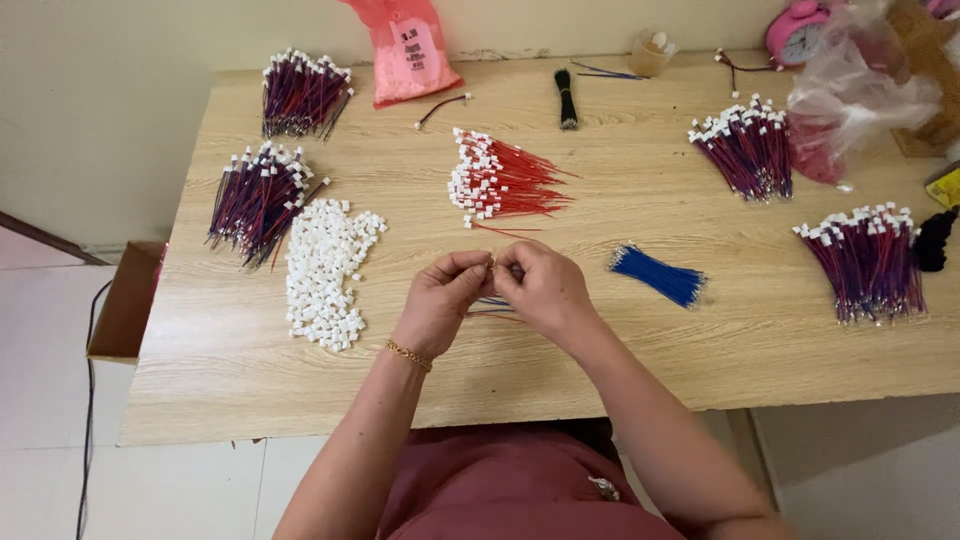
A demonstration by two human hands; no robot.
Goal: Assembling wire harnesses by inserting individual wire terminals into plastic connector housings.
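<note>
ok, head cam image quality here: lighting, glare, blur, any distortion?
Head view: soft, even light, only faint shadows under the left hand and right hand; no glare on the wooden table. The hands are slightly soft, and the thin wires they pinch barely resolve. The white connector pile reads sharp. Table edges splay outward, a wide-angle effect.

white connectors [327, 272], red wires [515, 180], blue wires [660, 275], pink bag [405, 50], light woodgrain table [620, 340]
</note>
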